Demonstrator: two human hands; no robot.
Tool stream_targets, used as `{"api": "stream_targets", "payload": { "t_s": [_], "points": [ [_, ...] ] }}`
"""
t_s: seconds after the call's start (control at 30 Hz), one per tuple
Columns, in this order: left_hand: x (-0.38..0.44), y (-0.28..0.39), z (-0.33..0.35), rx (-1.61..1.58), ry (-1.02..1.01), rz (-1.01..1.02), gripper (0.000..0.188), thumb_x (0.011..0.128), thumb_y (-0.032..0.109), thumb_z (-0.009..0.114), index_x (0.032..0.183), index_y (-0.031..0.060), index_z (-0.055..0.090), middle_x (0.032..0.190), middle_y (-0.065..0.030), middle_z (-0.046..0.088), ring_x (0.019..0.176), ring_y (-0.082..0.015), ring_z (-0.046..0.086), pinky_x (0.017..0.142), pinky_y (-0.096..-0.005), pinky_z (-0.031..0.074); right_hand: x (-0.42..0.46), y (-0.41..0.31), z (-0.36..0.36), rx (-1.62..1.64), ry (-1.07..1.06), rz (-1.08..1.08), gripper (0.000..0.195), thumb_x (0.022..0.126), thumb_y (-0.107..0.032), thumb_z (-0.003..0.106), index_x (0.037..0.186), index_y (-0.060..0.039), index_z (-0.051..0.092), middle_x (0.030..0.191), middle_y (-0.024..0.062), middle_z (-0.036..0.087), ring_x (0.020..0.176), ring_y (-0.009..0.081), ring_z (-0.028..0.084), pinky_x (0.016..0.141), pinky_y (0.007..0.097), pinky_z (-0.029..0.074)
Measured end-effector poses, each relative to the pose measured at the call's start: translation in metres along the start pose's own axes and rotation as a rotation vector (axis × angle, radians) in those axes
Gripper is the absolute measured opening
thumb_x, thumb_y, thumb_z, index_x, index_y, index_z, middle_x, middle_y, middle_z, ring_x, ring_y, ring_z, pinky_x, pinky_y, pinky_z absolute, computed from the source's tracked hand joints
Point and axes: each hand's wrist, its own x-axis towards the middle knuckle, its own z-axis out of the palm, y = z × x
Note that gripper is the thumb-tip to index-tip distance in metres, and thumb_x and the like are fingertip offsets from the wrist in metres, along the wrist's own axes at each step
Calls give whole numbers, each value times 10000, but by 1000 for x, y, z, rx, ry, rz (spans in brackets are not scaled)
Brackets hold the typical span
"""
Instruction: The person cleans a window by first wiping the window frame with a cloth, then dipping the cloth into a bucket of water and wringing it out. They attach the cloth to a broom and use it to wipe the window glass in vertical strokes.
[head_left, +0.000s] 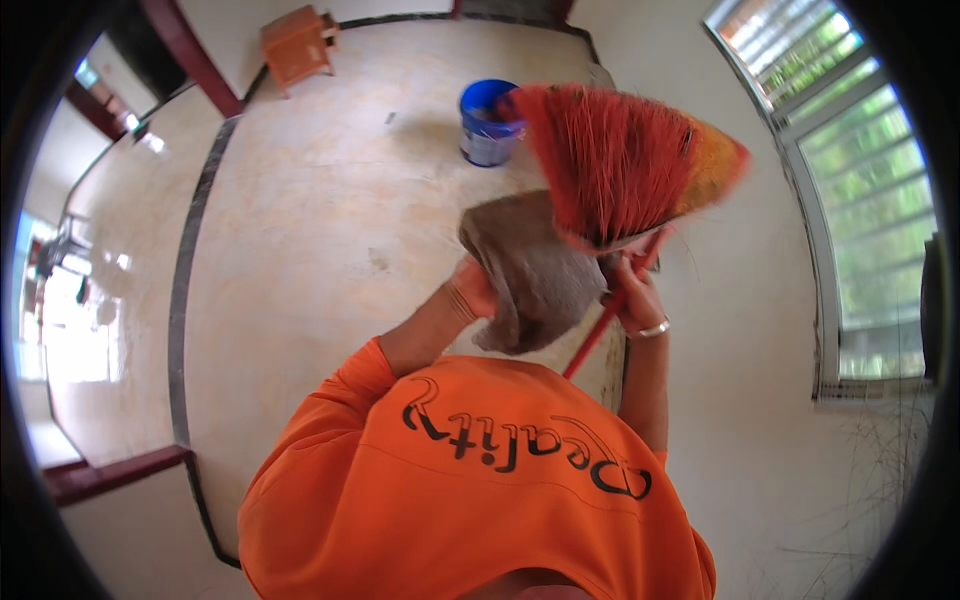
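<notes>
A broom (619, 161) with red and yellow bristles is held head up, its bristles pointing away from me. My right hand (640, 294) is closed around its red handle, just below the broom head, and also touches the edge of a greyish-brown cloth or bag (544, 262). The crumpled cloth or bag hangs between my two hands. At its near left side, my left hand (474, 289) holds it, with the fingers partly hidden behind the material. The lower handle runs down towards my orange top.
A blue bucket (487, 142) stands on the pale floor beyond my hands, with something in it. An orange stool or small table (296, 46) is farther back at the left. A wall with a barred window (862, 210) rises at the right.
</notes>
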Motion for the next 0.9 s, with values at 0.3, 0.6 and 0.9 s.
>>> {"api": "stream_targets", "payload": {
  "t_s": [0.3,0.6,0.9],
  "points": [
    [-8,43,2,310,413,-116,503,1019,414,441,1381,68,485,1407,-118,523,1261,-285,522,1063,-475,435,-12,-24,-11,-52,79,-226,449,859,-25,686,1289,-36,556,1125,50,634,1015,163,603,893,301,490],
    [-41,61,16,911,512,-200,347,887,118,616,1196,-37,590,1135,-105,670,1033,-191,635,945,-357,490,0,-33,-40,-291,402,-73,123,848,-106,711,961,-101,662,811,-46,575,630,73,516,484,242,433],
    [-17,90,-31,1728,1083,-174,250,902,206,678,747,15,632,677,1,555,678,-108,484,646,-302,424,17,8,-59,-413,228,-149,276,825,-30,702,1100,-55,709,779,-50,582,623,44,520,552,238,433]
  ]
}}
